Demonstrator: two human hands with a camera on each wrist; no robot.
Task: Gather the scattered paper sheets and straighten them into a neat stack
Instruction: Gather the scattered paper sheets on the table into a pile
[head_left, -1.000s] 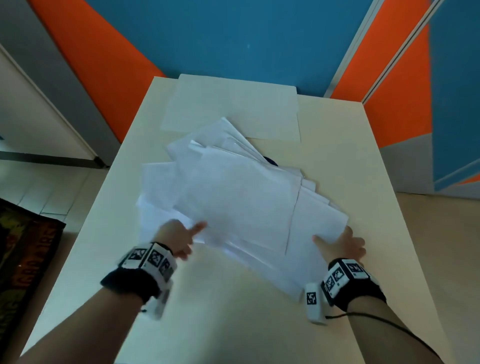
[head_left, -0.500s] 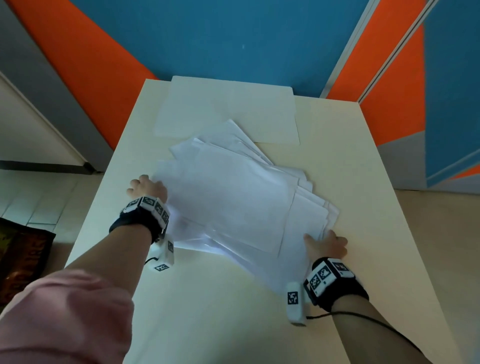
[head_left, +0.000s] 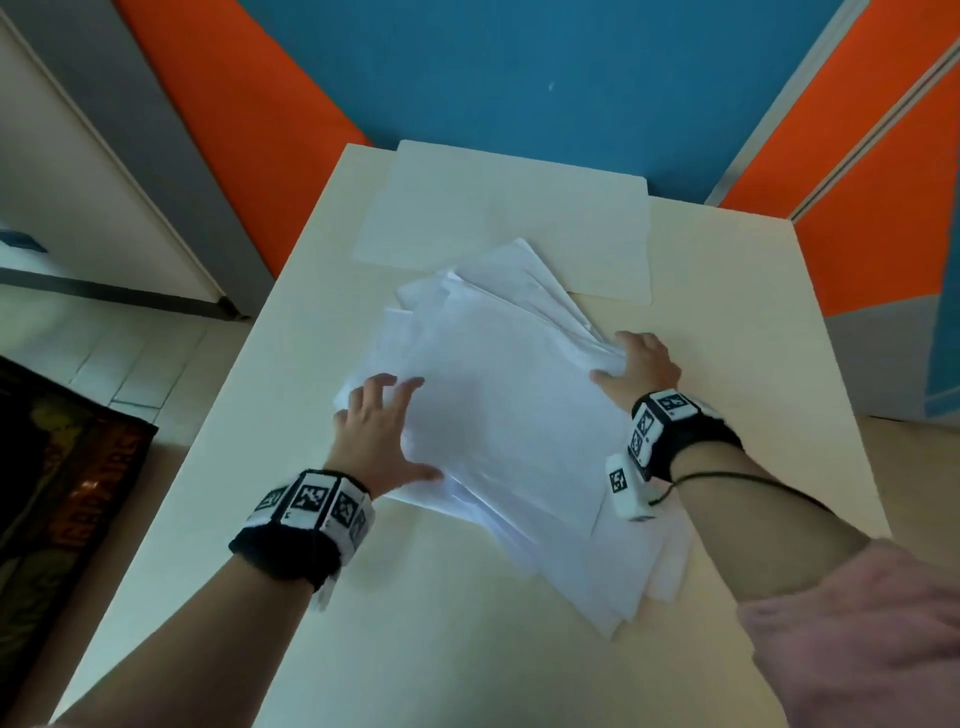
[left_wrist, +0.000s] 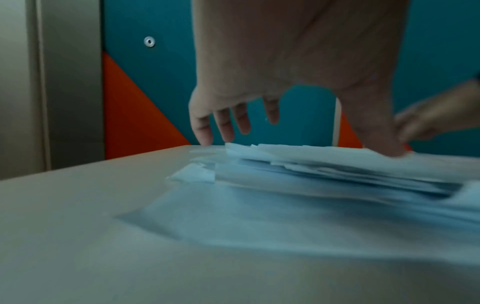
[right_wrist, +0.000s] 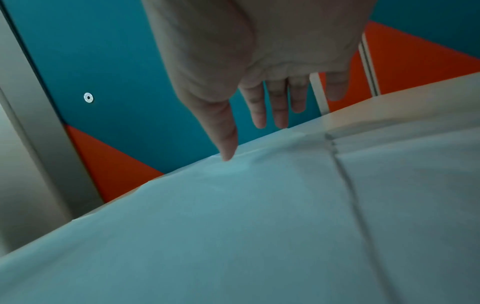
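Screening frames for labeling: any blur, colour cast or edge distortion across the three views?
Head view: mostly sharp, pink sleeve smeared at the corner, table edges splay toward the frame borders. Left wrist view: dim, bluish cast, near paper sheets blurred. Right wrist view: same cast, right hand looms large, paper soft.

paper sheets (head_left: 498, 415) mid-tabletop (head_left: 415, 649) | left hand (head_left: 379, 431) on their left edge | right hand (head_left: 636, 366) on right edge | flat mat (head_left: 509, 218) behind
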